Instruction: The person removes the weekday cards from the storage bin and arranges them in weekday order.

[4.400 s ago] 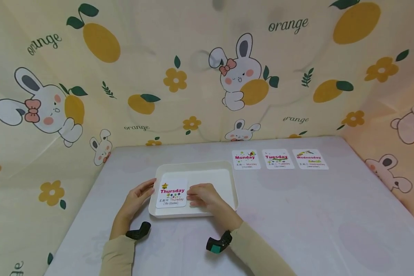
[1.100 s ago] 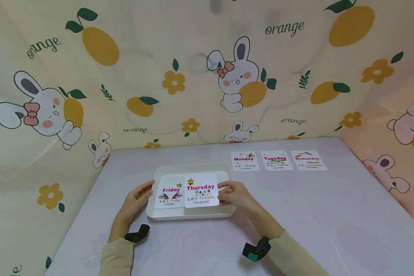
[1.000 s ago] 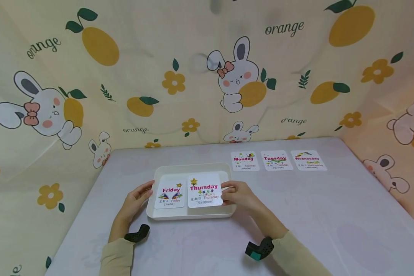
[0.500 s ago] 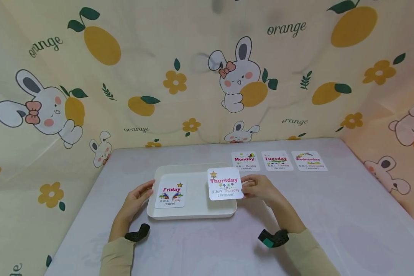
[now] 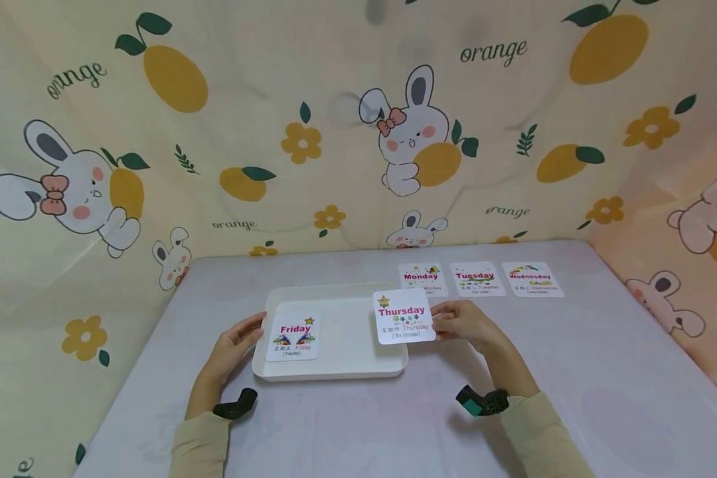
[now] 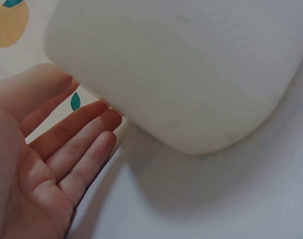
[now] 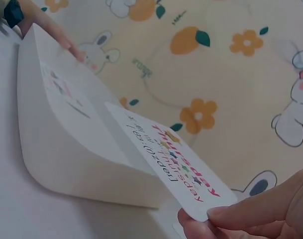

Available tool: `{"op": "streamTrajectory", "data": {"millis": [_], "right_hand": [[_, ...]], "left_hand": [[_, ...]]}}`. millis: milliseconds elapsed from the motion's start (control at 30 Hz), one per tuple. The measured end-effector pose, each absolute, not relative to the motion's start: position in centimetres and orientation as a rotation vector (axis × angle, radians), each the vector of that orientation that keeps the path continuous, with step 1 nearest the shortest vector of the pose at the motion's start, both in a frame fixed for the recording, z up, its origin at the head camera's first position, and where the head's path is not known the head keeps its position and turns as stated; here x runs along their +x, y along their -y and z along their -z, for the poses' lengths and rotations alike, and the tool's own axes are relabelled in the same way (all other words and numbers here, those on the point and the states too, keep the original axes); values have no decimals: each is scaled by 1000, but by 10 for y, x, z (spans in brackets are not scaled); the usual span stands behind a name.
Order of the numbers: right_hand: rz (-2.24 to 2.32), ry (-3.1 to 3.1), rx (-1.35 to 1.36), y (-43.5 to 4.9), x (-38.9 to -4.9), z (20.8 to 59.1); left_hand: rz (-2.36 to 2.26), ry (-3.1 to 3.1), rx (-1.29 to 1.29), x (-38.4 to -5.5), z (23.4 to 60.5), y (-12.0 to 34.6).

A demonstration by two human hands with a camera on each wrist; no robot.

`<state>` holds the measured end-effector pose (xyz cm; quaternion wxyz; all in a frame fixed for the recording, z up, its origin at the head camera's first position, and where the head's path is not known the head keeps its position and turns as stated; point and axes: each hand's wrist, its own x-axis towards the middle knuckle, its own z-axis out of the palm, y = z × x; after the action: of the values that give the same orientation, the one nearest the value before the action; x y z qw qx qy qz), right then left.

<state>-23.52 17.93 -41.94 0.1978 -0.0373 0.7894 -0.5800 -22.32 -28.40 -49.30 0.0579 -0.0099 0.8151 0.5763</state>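
Observation:
My right hand (image 5: 467, 323) pinches the right edge of a white card printed "Thursday" (image 5: 403, 317) between thumb and fingers. The card is raised over the right end of a white tray (image 5: 358, 362) and covers part of the "Monday" card (image 5: 421, 272) in the head view. The right wrist view shows the Thursday card (image 7: 166, 159) tilted, its corner between thumb and fingertip. At the tray's left end, my left hand (image 5: 230, 350) rests its fingertips against the rim, fingers fairly straight. A "Friday" card (image 5: 293, 336) lies in the tray's left half.
The Monday card stands in a row at the back right with a "Tuesday" card (image 5: 478, 279) and a "Wednesday" card (image 5: 533, 280). A pale cloth covers the table (image 5: 514, 372). Behind it hangs a printed curtain (image 5: 334, 66) with rabbits and oranges.
The Thursday card was lifted off the left side of the tray, uncovering the Friday card. My right hand has carried it rightward and slightly up. My left hand has stayed put.

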Motion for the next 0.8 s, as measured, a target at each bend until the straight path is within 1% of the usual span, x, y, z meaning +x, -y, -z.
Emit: {"op": "streamTrajectory", "data": {"millis": [300,800], "right_hand": [[1526,-2286,-56,-193,-239,426],[1577,-2189,-6,-228,-246,437]], "left_hand": [[-1732,-2488,-18,-222,491,283],[-1722,-2504,-29,-222,492,283]]}}
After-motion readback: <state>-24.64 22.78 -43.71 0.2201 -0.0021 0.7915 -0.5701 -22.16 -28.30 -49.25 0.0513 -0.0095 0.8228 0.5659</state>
